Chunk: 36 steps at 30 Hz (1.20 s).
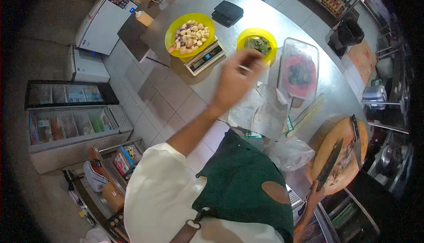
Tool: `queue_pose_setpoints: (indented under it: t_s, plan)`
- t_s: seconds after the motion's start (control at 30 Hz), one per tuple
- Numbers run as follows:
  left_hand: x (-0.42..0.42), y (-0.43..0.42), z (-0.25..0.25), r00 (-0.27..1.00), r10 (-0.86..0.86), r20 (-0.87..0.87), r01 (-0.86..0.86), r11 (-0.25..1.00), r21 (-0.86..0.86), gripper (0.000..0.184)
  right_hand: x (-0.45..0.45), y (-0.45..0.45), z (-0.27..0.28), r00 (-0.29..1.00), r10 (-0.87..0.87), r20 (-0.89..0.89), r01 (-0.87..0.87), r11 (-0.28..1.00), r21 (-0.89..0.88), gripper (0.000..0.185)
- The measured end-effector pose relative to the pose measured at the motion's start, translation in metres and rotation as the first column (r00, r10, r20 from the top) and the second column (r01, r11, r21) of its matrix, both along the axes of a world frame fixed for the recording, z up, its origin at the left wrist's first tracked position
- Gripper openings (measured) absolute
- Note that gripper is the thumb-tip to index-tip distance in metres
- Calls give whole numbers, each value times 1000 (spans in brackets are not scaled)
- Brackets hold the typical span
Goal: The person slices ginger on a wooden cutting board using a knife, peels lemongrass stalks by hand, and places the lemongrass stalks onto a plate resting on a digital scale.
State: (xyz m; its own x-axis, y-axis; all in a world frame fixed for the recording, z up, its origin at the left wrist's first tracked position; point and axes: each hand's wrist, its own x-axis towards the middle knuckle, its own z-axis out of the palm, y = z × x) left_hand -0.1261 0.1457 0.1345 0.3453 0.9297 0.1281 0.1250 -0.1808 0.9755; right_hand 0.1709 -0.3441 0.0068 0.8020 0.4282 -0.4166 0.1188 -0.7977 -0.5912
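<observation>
A: "Green apron (245, 177) sat nearest. Left hand (234, 82)?"
B: "Blurred near the leaves (259, 44), likely mid-reach; couldn't tell its fingers."
A: "Right hand (314, 195)?"
B: "Fingers wrapped round the knife (330, 165), blade over the chopping block (320, 148); next move called for blade care."

A dark-bladed knife (330, 165) in the right hand (314, 195), a bowl of leaves by the left.
The knife's broad blade tapers to a point directed away from the person, over a thick, round wooden board (327, 135) with dark stains; whether it touches the wood cannot be told. A second knife (357, 142) lies on the board, dark handle outward. The yellow bowl (240, 37), holding loose green leaves (258, 44), sits upright on the metal table (260, 11), partly hidden by the blurred left hand (236, 82).
</observation>
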Motion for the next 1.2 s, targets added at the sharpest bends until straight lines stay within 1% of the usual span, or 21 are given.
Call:
queue_pose_setpoints:
  t_s: [0.07, 0.1, 0.17, 0.2, 0.27, 0.3, 0.37, 0.5, 0.6, 0.7, 0.73, 0.8, 0.87, 0.9, 0.97, 1.0, 1.03, 1.07, 1.1, 1.13, 1.2]
  plan:
    - [-47, 45, -28, 965, 260, -33, -253, 956, 150, 16, 1, -5, -9, 1000, 11, 22, -12, 998, 68, 46]
    - [-68, 58, -18, 930, 346, -127, -320, 929, 188, 15, 2, -8, -12, 999, 24, 47, -31, 990, 136, 46]
    - [-106, 82, -13, 871, 449, -201, -389, 878, 277, 20, -1, -2, -1, 1000, 11, 22, -13, 996, 83, 46]
    - [-123, 95, -19, 870, 450, -200, -390, 878, 276, 20, -2, 1, 2, 1000, 1, -3, -1, 999, 32, 47]
    - [-148, 117, -38, 678, 613, -405, -454, 783, 425, 30, 13, -21, -22, 1000, 23, 14, -23, 1000, 7, 46]
    - [-152, 119, -39, 679, 615, -401, -456, 781, 427, 30, 20, -30, -33, 999, 44, 30, -43, 999, -20, 46]
    - [-153, 123, -43, 530, 604, -595, -388, 797, 463, 36, 19, -30, -34, 999, 28, 41, -27, 1000, -14, 46]
    - [-148, 132, -60, 476, 604, -639, -343, 797, 498, 33, 20, -31, -33, 1000, -5, -11, 4, 999, -35, 47]
    - [-147, 142, -75, 415, 570, -709, -245, 821, 517, 32, 17, -25, -27, 999, -22, -32, 21, 999, -41, 45]
    - [-152, 151, -93, 379, 524, -763, -192, 851, 489, 34, 22, -39, -45, 998, -2, 58, 3, 1000, -22, 44]
    - [-152, 153, -98, 371, 564, -738, -188, 824, 535, 35, 18, -30, -34, 998, -6, 61, 7, 1000, -23, 44]
    - [-149, 151, -99, 365, 600, -712, -182, 796, 577, 35, 3, -2, -1, 998, -48, -43, 45, 997, -60, 44]
    - [-145, 146, -89, 398, 637, -660, -336, 771, 541, 34, 7, -13, -15, 999, -51, -12, 51, 999, -13, 43]
    - [-146, 149, -86, 399, 636, -660, -335, 771, 541, 34, 9, -19, -25, 998, -56, 19, 55, 998, 35, 42]
    - [-154, 155, -77, 637, 583, -504, -487, 811, 323, 29, 17, -34, -49, 996, -19, 85, 12, 997, 74, 39]
    - [-158, 156, -73, 636, 582, -506, -488, 812, 320, 29, 22, -43, -58, 988, 19, 151, -36, 993, 109, 37]
    - [-160, 157, -67, 769, 556, -316, -541, 829, 142, 26, 22, -43, -56, 988, 22, 151, -38, 994, 106, 37]
    - [-160, 155, -56, 839, 536, -95, -542, 839, -44, 23, 18, -38, -50, 989, 8, 147, -19, 997, 74, 37]
    - [-161, 154, -43, 855, 518, -38, -518, 845, -132, 23, 15, -32, -43, 990, -7, 144, 1, 999, 42, 38]
    - [-160, 150, -34, 853, 520, -39, -520, 844, -133, 23, 11, -27, -37, 990, -5, 144, -1, 999, 40, 38]
    - [-160, 141, -20, 861, 494, 122, -469, 863, -187, 24, 6, -19, -28, 995, -69, 76, 62, 994, 94, 39]
